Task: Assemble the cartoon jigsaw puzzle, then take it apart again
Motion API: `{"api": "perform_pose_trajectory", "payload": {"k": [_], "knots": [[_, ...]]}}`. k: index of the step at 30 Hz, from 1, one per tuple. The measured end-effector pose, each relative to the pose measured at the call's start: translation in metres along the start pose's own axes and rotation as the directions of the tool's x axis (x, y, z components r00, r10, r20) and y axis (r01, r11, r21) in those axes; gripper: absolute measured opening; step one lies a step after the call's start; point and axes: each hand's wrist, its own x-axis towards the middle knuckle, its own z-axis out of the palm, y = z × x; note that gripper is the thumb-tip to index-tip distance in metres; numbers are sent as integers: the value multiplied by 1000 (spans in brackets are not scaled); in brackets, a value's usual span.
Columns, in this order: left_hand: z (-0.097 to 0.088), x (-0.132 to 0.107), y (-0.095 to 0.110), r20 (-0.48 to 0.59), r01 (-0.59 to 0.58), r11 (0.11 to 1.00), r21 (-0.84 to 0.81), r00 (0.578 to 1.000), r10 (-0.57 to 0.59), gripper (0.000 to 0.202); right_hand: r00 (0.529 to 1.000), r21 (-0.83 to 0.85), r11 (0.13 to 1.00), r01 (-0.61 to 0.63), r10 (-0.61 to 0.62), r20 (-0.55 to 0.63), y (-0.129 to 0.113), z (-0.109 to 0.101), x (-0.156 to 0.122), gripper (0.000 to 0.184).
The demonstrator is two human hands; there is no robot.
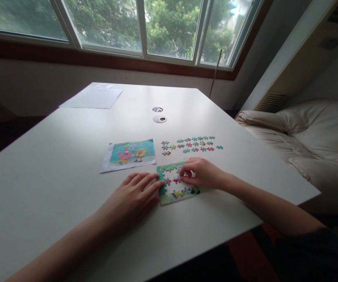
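A jigsaw puzzle (164,199) lies on the white table with its border filled in and bare gaps inside. Against its left edge rests my left hand (141,190), fingers stretched out and holding nothing. My right hand (201,172) is over the right part of the puzzle, its fingers pinched together on a small pink puzzle piece (176,179), partly covered by the fingertips. Another pink piece (168,181) sits by the left border. Behind the puzzle, several loose puzzle pieces (189,144) are laid out in rows. A printed cartoon picture (132,153) lies to the left of them.
The white table (54,168) has two round cable holes (159,119) toward its far side. White paper (91,98) lies at the far left corner. A pale leather sofa (310,129) stands on the right, and windows (171,29) line the back wall.
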Motion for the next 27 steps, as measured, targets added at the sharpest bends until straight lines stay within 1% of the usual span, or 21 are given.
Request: {"api": "perform_pose_trajectory", "payload": {"k": [7, 27], "knots": [[0, 0, 1, 6, -7, 1000, 11, 1000, 7, 31, 1000, -9, 1000, -3, 3, -15, -2, 0, 0, 5], [1, -1, 0, 13, -9, 1000, 16, 1000, 9, 31, 1000, -22, 1000, 16, -16, -6, 1, 0, -1, 5]]}}
